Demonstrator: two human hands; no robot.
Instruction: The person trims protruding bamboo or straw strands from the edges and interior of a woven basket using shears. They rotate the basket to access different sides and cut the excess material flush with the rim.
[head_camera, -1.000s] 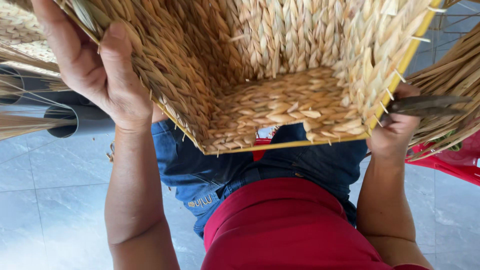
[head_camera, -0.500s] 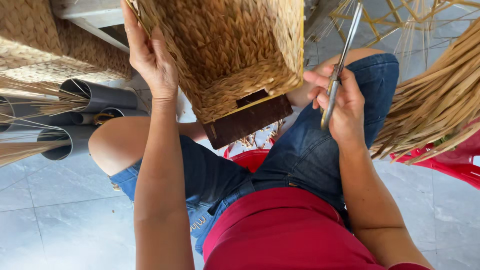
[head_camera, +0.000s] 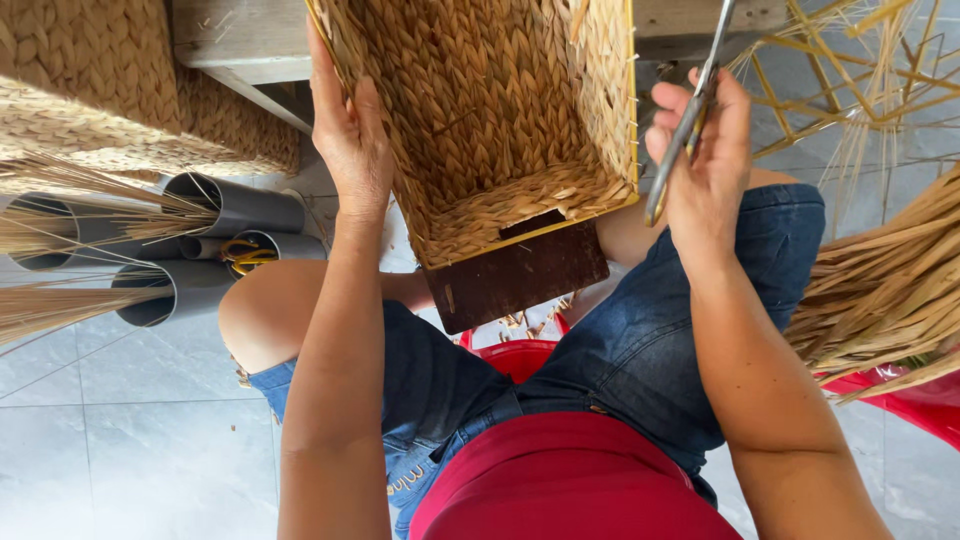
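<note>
Grey plastic pipes lie stacked on their sides at the left, open ends showing, with thin dry straw spread across them. Above them sits a pile of woven mats beside a pale wooden beam. A dark brown board rests over the knees. On the right, a thick bundle of dried reeds lies on a red plastic stool. Yellow wire frames stand behind. The floor is grey tile.
</note>
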